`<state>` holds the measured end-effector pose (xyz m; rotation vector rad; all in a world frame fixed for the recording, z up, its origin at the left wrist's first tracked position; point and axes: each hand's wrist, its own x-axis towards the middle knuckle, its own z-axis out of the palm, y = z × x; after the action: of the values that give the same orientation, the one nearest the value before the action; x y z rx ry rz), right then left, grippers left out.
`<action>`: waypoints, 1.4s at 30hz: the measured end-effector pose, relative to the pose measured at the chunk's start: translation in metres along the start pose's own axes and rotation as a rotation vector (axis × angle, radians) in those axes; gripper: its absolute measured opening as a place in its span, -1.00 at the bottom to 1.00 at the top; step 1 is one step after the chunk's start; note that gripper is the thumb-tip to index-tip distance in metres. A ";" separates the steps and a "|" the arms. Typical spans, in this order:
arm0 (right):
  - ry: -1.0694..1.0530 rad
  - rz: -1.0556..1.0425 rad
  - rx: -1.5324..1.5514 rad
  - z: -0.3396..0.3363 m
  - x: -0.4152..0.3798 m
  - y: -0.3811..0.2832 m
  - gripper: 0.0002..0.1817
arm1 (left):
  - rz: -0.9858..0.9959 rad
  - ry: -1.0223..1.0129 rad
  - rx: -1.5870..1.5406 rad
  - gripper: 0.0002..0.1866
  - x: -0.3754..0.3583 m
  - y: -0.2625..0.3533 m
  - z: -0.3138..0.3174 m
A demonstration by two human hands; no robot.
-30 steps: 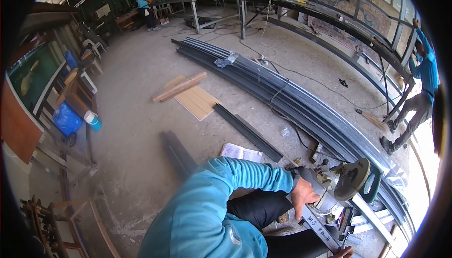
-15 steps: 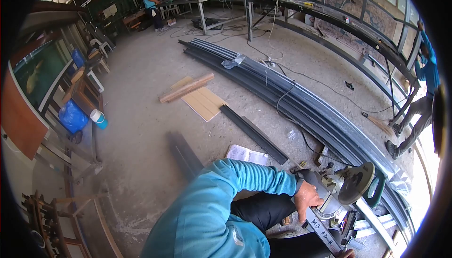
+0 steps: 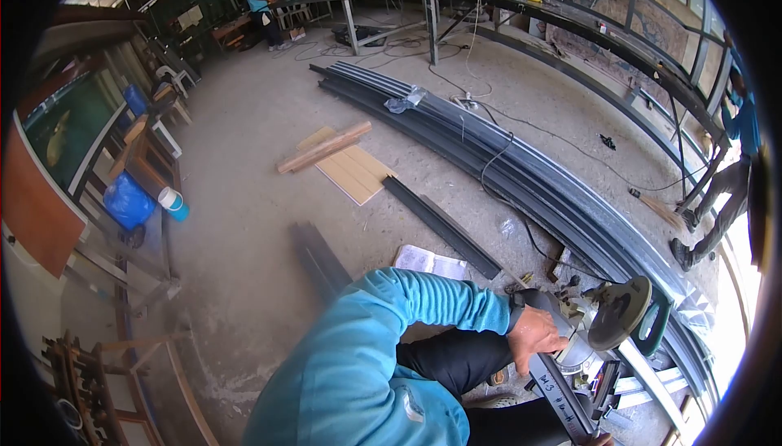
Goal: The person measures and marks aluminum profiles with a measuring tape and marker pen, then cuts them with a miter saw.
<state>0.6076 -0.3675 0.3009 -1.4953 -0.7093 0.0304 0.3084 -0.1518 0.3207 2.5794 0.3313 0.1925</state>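
My left hand (image 3: 535, 337), with a dark band at its wrist, is closed over the far end of a metal profile (image 3: 559, 395) with handwriting on its face. This end lies at the base of a miter saw (image 3: 572, 320), beside its round blade guard (image 3: 621, 312) and green handle (image 3: 652, 328). At the bottom edge, only part of my right hand (image 3: 601, 439) shows, its fingers closed at the profile's near end. The profile runs slantwise between both hands, above my dark trouser leg.
Long dark metal profiles (image 3: 489, 161) lie stacked across the floor. Nearer are a short dark profile (image 3: 444, 228), an open notebook (image 3: 432, 261), and wooden pieces (image 3: 330, 146) on a tan panel (image 3: 358, 175). One person (image 3: 740, 132) stands at right, another (image 3: 259, 8) far back.
The marked profile has turned slightly, and its written face looks darker now. My left hand has shifted a little, still at the saw. The person at right has moved slightly.
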 end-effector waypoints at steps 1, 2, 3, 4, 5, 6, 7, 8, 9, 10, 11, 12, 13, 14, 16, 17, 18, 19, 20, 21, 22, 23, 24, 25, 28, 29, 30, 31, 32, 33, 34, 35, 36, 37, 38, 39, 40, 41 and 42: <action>-0.027 -0.014 0.020 -0.001 -0.003 -0.007 -0.60 | 0.013 0.039 0.026 -0.15 -0.002 -0.003 0.003; -0.016 -0.012 0.049 0.001 -0.006 -0.014 -0.60 | 0.026 0.078 0.054 -0.14 -0.004 -0.006 0.004; -0.001 -0.010 0.080 0.006 -0.010 -0.024 -0.60 | 0.044 0.122 0.109 -0.12 -0.007 -0.011 0.008; 0.011 -0.008 0.106 0.007 -0.011 -0.030 -0.60 | 0.061 0.167 0.159 -0.10 -0.011 -0.013 0.015; 0.003 -0.006 0.089 0.005 -0.012 -0.032 -0.60 | 0.078 0.209 0.204 -0.09 -0.015 -0.012 0.023; 0.014 -0.001 0.088 0.006 -0.013 -0.032 -0.60 | 0.075 0.215 0.219 -0.08 -0.018 -0.010 0.025; 0.024 0.003 0.086 0.007 -0.013 -0.032 -0.60 | 0.073 0.222 0.231 -0.08 -0.021 -0.006 0.027; 0.033 0.006 0.084 0.009 -0.013 -0.033 -0.60 | 0.071 0.232 0.244 -0.07 -0.023 -0.002 0.028; 0.009 -0.005 0.087 0.011 -0.012 -0.034 -0.60 | 0.034 0.202 0.240 -0.11 -0.025 0.003 0.027; -0.018 -0.016 0.087 0.014 -0.011 -0.037 -0.60 | 0.046 0.235 0.268 -0.11 -0.028 0.005 0.030; -0.046 -0.028 0.087 0.015 -0.010 -0.038 -0.60 | 0.057 0.269 0.296 -0.10 -0.031 0.007 0.034; -0.049 -0.011 0.085 0.015 -0.009 -0.032 -0.60 | 0.069 0.301 0.325 -0.10 -0.032 0.007 0.037; -0.050 0.006 0.084 0.016 -0.008 -0.022 -0.59 | 0.062 0.291 0.323 -0.09 -0.032 0.007 0.040; -0.052 0.022 0.084 0.017 -0.008 -0.015 -0.59 | 0.055 0.282 0.322 -0.07 -0.033 0.007 0.043; -0.068 0.050 0.072 0.021 -0.010 -0.015 -0.57 | 0.064 0.315 0.336 -0.06 -0.035 0.004 0.048; -0.077 0.047 0.073 0.022 -0.011 -0.016 -0.57 | 0.081 0.356 0.350 -0.07 -0.036 0.002 0.051; -0.086 0.045 0.073 0.023 -0.013 -0.018 -0.56 | 0.099 0.397 0.362 -0.07 -0.037 0.002 0.052; -0.077 0.053 0.062 0.024 -0.015 -0.021 -0.55 | 0.115 0.446 0.350 -0.09 -0.038 0.003 0.052; -0.068 0.061 0.050 0.025 -0.016 -0.024 -0.55 | 0.130 0.496 0.338 -0.12 -0.039 0.004 0.052; -0.059 0.069 0.039 0.026 -0.017 -0.025 -0.54 | 0.145 0.545 0.326 -0.14 -0.040 0.007 0.051; -0.065 0.067 0.037 0.025 -0.017 -0.026 -0.54 | 0.142 0.558 0.258 -0.22 -0.041 0.016 0.043; -0.072 0.065 0.034 0.024 -0.017 -0.026 -0.53 | 0.138 0.571 0.190 -0.29 -0.040 0.025 0.033; -0.078 0.062 0.031 0.024 -0.017 -0.026 -0.53 | 0.135 0.583 0.122 -0.36 -0.039 0.034 0.021; -0.074 0.065 0.033 0.024 -0.016 -0.026 -0.53 | 0.140 0.566 -0.017 -0.42 -0.037 0.041 0.008; -0.069 0.073 0.036 0.025 -0.017 -0.027 -0.53 | 0.220 0.532 -0.545 -0.51 -0.032 0.064 -0.028; -0.072 0.072 0.035 0.025 -0.017 -0.027 -0.53 | 0.293 0.535 -0.795 -0.50 -0.030 0.073 -0.037; -0.075 0.072 0.034 0.025 -0.017 -0.027 -0.53 | 0.366 0.531 -1.044 -0.49 -0.028 0.083 -0.050; -0.069 0.064 0.033 0.023 -0.017 -0.027 -0.53 | 0.456 0.482 -1.179 -0.51 -0.039 0.107 -0.080; -0.076 0.062 0.034 0.024 -0.018 -0.026 -0.53 | 0.606 0.505 -1.285 -0.51 -0.043 0.128 -0.095; -0.078 0.060 0.033 0.023 -0.018 -0.025 -0.54 | 0.758 0.525 -1.386 -0.52 -0.045 0.146 -0.107; -0.077 0.055 0.036 0.028 -0.019 -0.027 -0.54 | 0.865 0.581 -1.442 -0.51 -0.045 0.163 -0.113; -0.074 0.053 0.038 0.028 -0.021 -0.028 -0.54 | 0.979 0.632 -1.492 -0.49 -0.045 0.181 -0.118; -0.078 0.054 0.041 0.026 -0.018 -0.024 -0.55 | 1.070 0.650 -1.508 -0.48 -0.039 0.189 -0.119; -0.074 0.051 0.039 0.028 -0.022 -0.029 -0.55 | 1.166 0.663 -1.522 -0.47 -0.034 0.198 -0.119; -0.073 0.048 0.040 0.028 -0.022 -0.029 -0.55 | 1.263 0.671 -1.533 -0.45 -0.028 0.206 -0.119; -0.073 0.045 0.042 0.028 -0.022 -0.029 -0.56 | 1.465 0.560 -1.559 -0.48 -0.006 0.203 -0.124; -0.073 0.046 0.046 0.027 -0.022 -0.029 -0.56 | 1.451 0.530 -1.561 -0.45 -0.008 0.201 -0.120; -0.073 0.047 0.049 0.027 -0.022 -0.029 -0.56 | 1.437 0.500 -1.562 -0.42 -0.009 0.199 -0.118; -0.067 0.044 0.053 0.028 -0.022 -0.029 -0.57 | 1.422 0.470 -1.563 -0.39 -0.012 0.199 -0.119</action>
<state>0.5659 -0.3555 0.3162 -1.4646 -0.7245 0.1320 0.3117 -0.2628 0.5249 0.7601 -1.1072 1.0100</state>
